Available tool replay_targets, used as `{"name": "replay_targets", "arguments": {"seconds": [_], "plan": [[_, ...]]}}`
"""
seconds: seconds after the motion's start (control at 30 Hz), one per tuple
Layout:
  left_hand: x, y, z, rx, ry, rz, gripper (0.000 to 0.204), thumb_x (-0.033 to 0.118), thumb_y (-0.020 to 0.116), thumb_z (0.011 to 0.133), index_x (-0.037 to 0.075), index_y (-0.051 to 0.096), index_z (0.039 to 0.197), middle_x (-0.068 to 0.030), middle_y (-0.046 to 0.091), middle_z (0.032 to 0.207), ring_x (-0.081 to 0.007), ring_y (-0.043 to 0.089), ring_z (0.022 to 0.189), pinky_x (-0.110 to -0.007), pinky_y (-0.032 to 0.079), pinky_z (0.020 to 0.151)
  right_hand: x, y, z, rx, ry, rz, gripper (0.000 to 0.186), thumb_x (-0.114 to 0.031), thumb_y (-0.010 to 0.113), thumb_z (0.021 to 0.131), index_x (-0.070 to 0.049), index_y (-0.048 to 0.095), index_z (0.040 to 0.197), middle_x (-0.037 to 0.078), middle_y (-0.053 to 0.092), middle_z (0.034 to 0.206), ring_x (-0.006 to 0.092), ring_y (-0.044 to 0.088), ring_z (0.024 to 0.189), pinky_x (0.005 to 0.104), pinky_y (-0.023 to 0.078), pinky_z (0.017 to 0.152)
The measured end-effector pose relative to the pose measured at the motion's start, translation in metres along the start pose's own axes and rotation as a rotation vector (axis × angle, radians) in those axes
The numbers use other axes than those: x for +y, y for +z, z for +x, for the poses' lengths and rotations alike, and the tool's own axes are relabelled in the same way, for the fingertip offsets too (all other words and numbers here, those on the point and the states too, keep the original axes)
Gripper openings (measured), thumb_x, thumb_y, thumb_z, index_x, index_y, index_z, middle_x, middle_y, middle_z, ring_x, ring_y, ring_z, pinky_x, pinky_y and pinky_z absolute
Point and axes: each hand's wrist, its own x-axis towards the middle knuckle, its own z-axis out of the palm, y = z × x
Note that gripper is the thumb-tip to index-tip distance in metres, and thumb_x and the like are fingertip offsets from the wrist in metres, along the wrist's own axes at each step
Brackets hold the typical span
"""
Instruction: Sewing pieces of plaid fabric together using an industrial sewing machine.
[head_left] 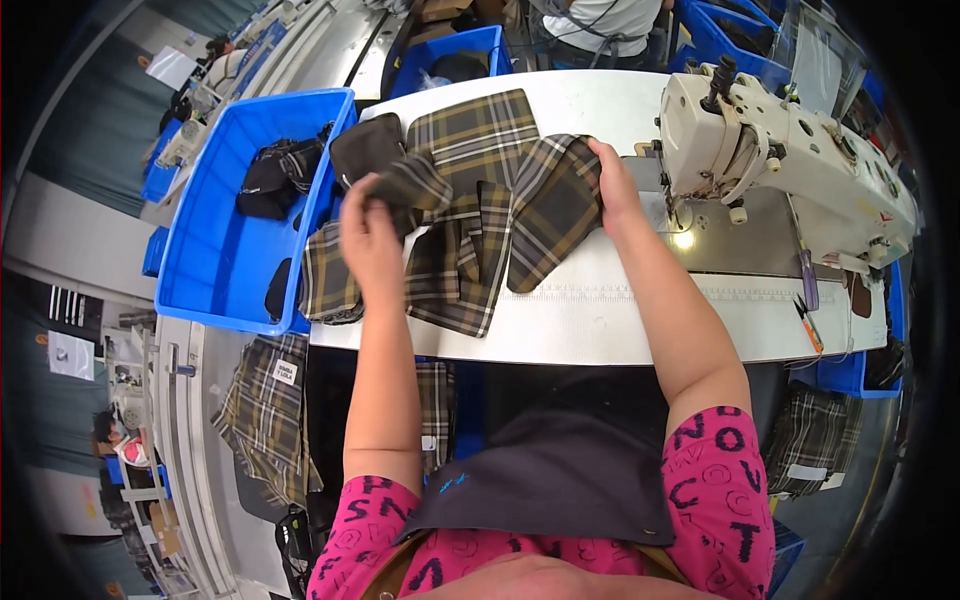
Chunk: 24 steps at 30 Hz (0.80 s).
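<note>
My right hand [617, 188] grips the right edge of a plaid fabric panel [560, 215], dark brown with white and tan lines, and holds it tilted over the table. In my left hand [370, 235], smeared by motion, is a small plaid fabric piece [425, 183] pinched at one end. Below and between the hands lie several overlapping plaid pieces [455, 300]. A larger plaid panel [480, 125] lies farther back, beside a dark folded pouch-like piece [368, 150]. Close to my left wrist sits a stack of plaid pieces [328, 275] at the table's left edge.
A white sewing machine [790, 150] stands at the right, its lamp lit. A purple-handled screwdriver [808, 280] and orange-handled snips [808, 325] lie near it. At the left is a blue bin [225, 230] with dark pouches. A ruler strip [570, 293] runs along the white table [590, 335].
</note>
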Motion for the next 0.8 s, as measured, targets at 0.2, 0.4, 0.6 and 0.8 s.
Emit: {"name": "replay_targets", "arguments": {"seconds": [0.2, 0.4, 0.6, 0.8], "plan": [[0.036, -0.051, -0.007, -0.156, -0.372, -0.694, 0.023, 0.016, 0.055, 0.108, 0.002, 0.062, 0.125, -0.009, 0.071, 0.12, -0.0164, 0.07, 0.106, -0.033, 0.056, 0.094, -0.001, -0.001, -0.003, 0.033, 0.018, -0.006, 0.037, -0.037, 0.058, 0.102, -0.003, 0.071, 0.11, 0.006, 0.072, 0.108, 0.0171, 0.065, 0.098, 0.0328, 0.051, 0.09], [-0.008, -0.027, -0.058, -0.398, 0.2, 0.641, 0.052, 0.033, 0.077, 0.092, 0.003, 0.063, 0.132, -0.0145, 0.073, 0.114, -0.035, 0.068, 0.105, -0.044, 0.052, 0.093, -0.003, 0.004, -0.002, 0.007, 0.0, -0.031, 0.037, -0.036, 0.058, 0.102, -0.003, 0.071, 0.11, 0.006, 0.073, 0.106, 0.0164, 0.065, 0.097, 0.0324, 0.051, 0.09], [-0.012, -0.043, -0.038, -0.518, -0.399, 0.274, 0.027, 0.019, 0.076, 0.092, 0.0, 0.072, 0.11, -0.0113, 0.074, 0.098, -0.0203, 0.068, 0.092, -0.032, 0.052, 0.083, -0.001, -0.004, 0.002, -0.059, 0.042, 0.026, 0.033, -0.035, 0.062, 0.101, -0.005, 0.071, 0.112, 0.004, 0.075, 0.102, 0.0153, 0.068, 0.092, 0.0312, 0.054, 0.085], [0.012, -0.062, 0.002, -0.167, -0.39, -0.774, 0.035, 0.011, 0.064, 0.1, 0.008, 0.059, 0.134, -0.0086, 0.069, 0.127, -0.0208, 0.07, 0.109, -0.036, 0.057, 0.097, -0.001, 0.003, -0.004, -0.102, 0.053, 0.004, 0.033, -0.033, 0.061, 0.101, -0.003, 0.07, 0.114, 0.005, 0.074, 0.105, 0.0155, 0.069, 0.091, 0.0318, 0.055, 0.085]]}}
